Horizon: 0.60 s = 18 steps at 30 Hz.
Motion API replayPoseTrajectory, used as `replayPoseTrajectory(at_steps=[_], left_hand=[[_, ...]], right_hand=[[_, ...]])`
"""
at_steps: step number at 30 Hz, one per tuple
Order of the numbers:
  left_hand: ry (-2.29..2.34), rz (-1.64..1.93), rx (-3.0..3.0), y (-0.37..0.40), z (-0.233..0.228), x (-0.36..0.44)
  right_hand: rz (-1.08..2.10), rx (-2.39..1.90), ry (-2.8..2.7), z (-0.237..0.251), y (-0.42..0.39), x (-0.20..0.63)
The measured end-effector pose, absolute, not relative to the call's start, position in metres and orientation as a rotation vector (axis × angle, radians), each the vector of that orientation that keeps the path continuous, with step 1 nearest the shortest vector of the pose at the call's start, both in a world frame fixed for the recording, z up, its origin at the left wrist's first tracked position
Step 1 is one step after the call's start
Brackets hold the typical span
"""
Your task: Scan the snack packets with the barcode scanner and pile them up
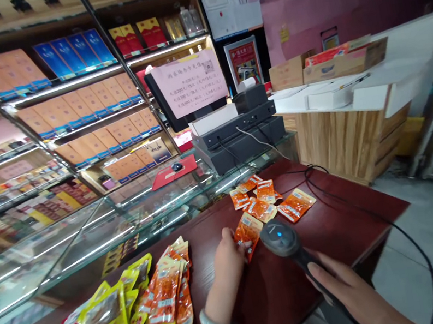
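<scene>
Over the red counter (343, 201) our left hand (228, 259) pinches an orange snack packet (247, 232) by its edge — light, crinkly, probably slippery, best held at the seam — while our right hand (352, 288) grips the barcode scanner (286, 241).

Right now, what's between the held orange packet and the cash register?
Head view: loose orange packets on the red counter, between the left hand's packet and the register. Black cable beside them.
</scene>
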<state>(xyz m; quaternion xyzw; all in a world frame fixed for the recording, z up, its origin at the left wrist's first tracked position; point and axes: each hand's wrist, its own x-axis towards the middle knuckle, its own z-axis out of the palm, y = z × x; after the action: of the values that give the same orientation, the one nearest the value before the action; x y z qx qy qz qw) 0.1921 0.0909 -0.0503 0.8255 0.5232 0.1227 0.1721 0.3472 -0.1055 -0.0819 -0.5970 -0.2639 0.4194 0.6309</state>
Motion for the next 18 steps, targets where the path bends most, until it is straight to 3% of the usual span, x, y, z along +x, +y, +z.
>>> replayPoseTrajectory(at_steps=[18], left_hand=[[1.865,0.700,1.928,0.065,-0.040,0.014]], right_hand=[[1.291,-1.216,-0.992,-0.046,-0.042,0.223]])
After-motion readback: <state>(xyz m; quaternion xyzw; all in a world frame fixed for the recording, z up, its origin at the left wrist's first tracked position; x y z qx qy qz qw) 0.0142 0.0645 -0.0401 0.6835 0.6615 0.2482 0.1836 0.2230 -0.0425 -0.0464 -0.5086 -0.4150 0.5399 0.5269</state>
